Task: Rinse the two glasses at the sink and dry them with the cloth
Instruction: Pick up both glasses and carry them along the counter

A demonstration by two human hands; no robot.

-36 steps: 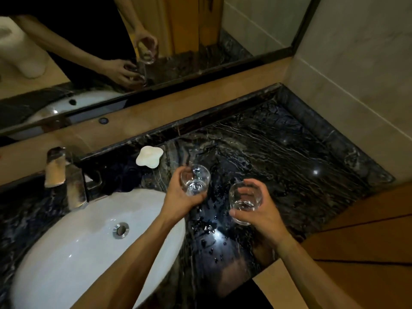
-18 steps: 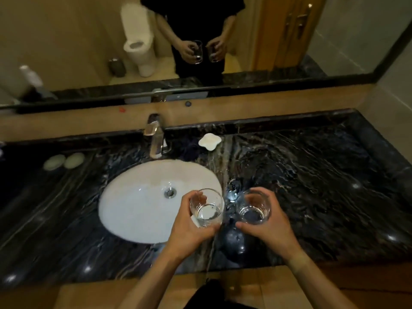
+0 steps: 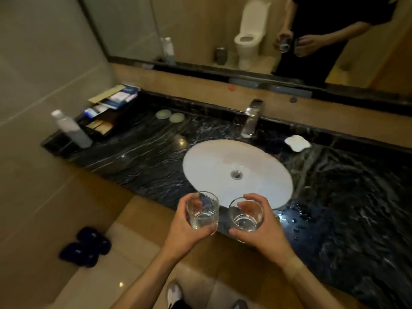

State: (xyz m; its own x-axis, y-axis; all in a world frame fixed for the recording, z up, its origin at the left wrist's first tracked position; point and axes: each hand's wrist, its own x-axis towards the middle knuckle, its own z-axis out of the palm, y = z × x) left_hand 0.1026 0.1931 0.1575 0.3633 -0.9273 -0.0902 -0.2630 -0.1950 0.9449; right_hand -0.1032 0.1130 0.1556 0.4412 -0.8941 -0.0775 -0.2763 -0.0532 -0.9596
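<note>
The left hand (image 3: 185, 228) wraps curled fingers round an upright clear tumbler (image 3: 202, 211); just beside it, the right hand (image 3: 265, 230) likewise grips a second tumbler (image 3: 246, 216). Both glasses hold a little water above the counter's front edge. Behind: white oval basin (image 3: 211, 166), chrome faucet (image 3: 250, 119), black veined marble countertop (image 3: 347, 197), mirror (image 3: 200, 30).

hands (image 3: 185, 228) gripping glasses (image 3: 202, 210), white sink (image 3: 211, 166)

Shoes (image 3: 176, 294) cut by bottom edge
</note>
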